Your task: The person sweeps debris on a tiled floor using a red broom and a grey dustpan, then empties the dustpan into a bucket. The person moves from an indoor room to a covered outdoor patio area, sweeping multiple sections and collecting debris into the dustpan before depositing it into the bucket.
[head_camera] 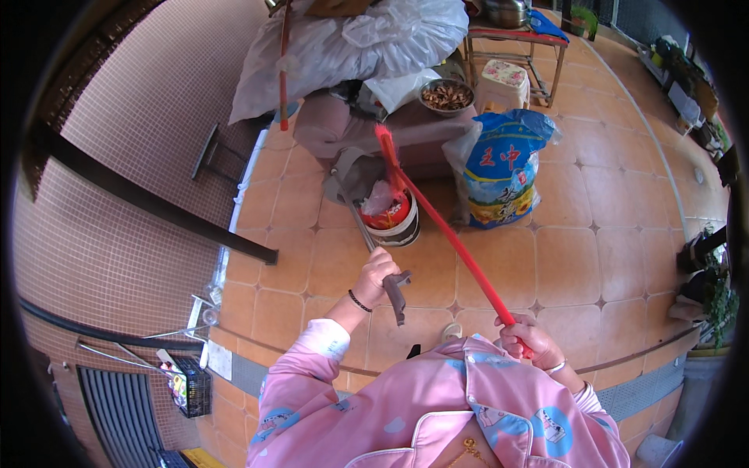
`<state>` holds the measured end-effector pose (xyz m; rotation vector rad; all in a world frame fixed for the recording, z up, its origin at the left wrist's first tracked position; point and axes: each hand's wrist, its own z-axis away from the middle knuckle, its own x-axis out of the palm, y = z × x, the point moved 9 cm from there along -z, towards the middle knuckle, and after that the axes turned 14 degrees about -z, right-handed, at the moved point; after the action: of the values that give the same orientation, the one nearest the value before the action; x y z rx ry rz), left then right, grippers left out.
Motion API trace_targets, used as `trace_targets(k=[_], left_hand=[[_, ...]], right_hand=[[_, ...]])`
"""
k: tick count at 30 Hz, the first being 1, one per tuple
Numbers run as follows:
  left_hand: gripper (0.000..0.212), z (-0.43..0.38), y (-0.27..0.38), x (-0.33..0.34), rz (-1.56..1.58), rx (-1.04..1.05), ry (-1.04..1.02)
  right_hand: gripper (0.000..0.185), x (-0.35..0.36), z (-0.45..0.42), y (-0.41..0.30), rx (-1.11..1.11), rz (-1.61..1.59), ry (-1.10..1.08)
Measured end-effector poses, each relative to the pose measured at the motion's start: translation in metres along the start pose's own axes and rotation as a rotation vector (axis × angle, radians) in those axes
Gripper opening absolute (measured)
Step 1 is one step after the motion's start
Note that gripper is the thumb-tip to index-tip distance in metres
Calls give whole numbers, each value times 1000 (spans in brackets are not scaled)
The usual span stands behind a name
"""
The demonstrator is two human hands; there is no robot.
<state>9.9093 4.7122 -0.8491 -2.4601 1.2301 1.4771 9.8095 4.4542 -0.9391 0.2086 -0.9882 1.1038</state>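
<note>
My left hand (379, 275) grips the grey handle of a long-handled dustpan (353, 205). Its scoop (354, 164) rests at the foot of a pinkish sofa-like seat (404, 134), partly behind a bucket. Closed around the lower end of a red stick is my right hand (529, 340); the stick belongs to a broom (450, 234). Red bristles (391, 155) at its far end hang over the bucket (404, 233), which holds a red bag and crumpled clear plastic. The bristles hide part of the bucket's contents, and I cannot tell whether they touch them.
A blue printed sack (503, 169) stands right of the bucket. A metal bowl of brown pieces (447, 97) sits on the seat, below a large white plastic bundle (374, 41). Behind are a floral-topped stool (504, 82) and a red-topped table (521, 36). A dark post (164, 193) juts in from the left.
</note>
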Motion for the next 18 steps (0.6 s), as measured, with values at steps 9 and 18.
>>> trace_targets(k=[9, 18], left_hand=[[17, 9, -12, -48, 9, -63, 259], [23, 16, -14, -77, -39, -124, 413]], right_hand=[[18, 0, 8, 4, -13, -25, -5], [16, 1, -14, 4, 15, -34, -7]])
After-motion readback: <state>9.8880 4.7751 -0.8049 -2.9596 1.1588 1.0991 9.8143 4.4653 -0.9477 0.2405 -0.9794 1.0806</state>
